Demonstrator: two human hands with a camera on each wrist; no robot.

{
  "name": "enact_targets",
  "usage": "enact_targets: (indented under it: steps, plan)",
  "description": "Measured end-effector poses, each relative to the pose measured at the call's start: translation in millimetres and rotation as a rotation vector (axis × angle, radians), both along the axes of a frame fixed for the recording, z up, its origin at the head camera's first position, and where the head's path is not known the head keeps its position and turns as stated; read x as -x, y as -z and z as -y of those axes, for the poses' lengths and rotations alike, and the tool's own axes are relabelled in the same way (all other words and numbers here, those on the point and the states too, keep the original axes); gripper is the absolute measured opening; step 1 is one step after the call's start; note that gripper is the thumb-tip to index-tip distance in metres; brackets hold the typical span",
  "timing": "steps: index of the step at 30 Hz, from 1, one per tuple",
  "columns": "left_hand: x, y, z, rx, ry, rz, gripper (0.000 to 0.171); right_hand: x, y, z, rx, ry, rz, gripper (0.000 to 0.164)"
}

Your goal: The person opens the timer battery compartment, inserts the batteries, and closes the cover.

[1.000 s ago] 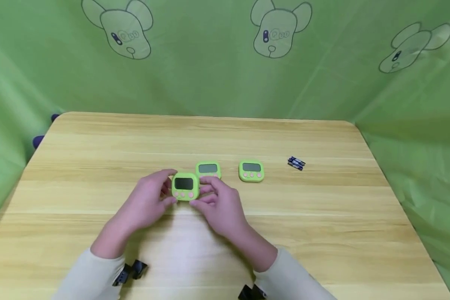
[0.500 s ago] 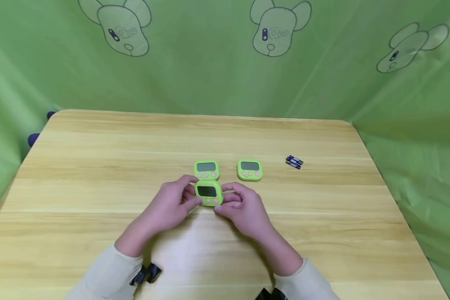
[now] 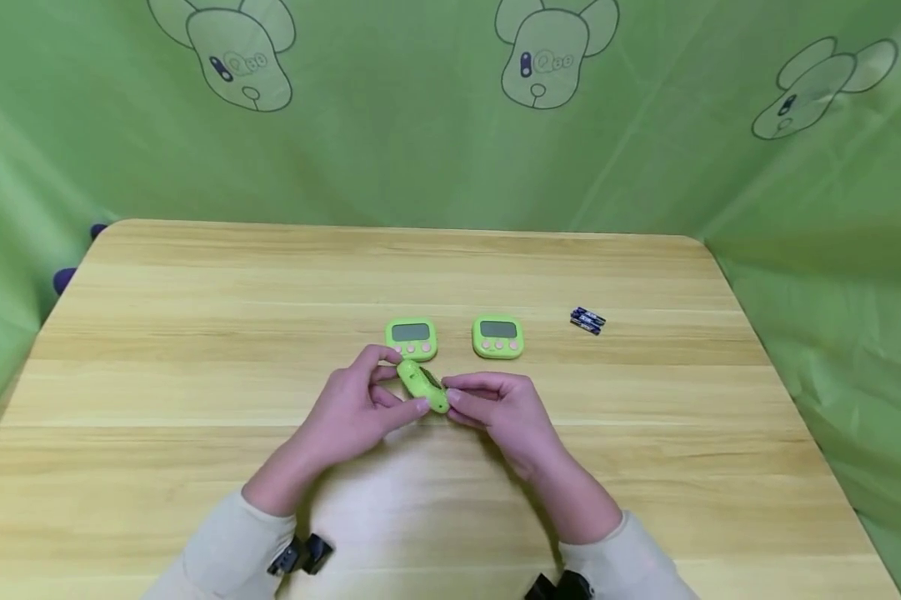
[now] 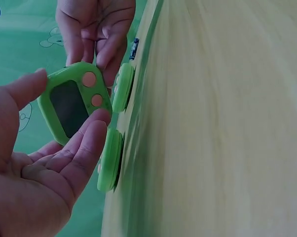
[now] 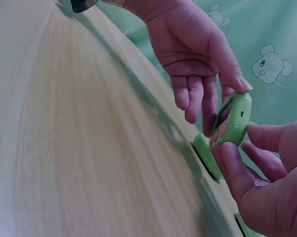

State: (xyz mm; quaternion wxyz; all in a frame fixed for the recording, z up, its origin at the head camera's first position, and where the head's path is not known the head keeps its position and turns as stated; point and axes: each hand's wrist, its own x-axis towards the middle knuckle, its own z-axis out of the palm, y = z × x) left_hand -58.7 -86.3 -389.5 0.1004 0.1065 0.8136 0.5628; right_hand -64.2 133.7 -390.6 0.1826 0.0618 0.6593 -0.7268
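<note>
A green digital timer [image 3: 422, 386] with pink buttons is held off the table, tilted up on its edge in the head view. My left hand [image 3: 356, 410] grips its left side between thumb and fingers. At the opposite end, my right hand [image 3: 510, 417] pinches the timer's edge. The left wrist view shows the timer's dark screen [image 4: 69, 108] and two of its buttons. In the right wrist view a narrow green side [image 5: 241, 118] with a small dark slot is visible. Just behind the held timer lies a second green timer [image 3: 411, 333], screen up, partly covered by my left fingers.
A third green timer [image 3: 498, 337] lies screen up to the right of the second one. Farther right, several dark blue batteries [image 3: 588, 320] lie side by side. The wooden table [image 3: 270, 283] ends at a green printed curtain [image 3: 405, 125] behind it.
Both hands have shifted right with the timer, bringing it in front of the second one. The timer has turned from screen up to edge up, and the right fingers have closed into a pinch.
</note>
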Motion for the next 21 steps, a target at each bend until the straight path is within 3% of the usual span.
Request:
enact_targets:
  steps: [8,14,21]
  plan:
    - [-0.7,6.7,-2.3,-0.082,0.079,-0.002,0.071,3.8,7.2,-1.7,-0.026,-0.002,0.001,0.049]
    - [1.7,17.8,-4.2,-0.111,0.107,0.032,0.083,5.5,11.7,2.0,-0.2,0.017,-0.057,0.041]
    - [8.5,26.3,-8.4,-0.158,0.093,0.107,0.063,9.9,19.3,2.7,-0.343,-0.001,-0.146,0.035]
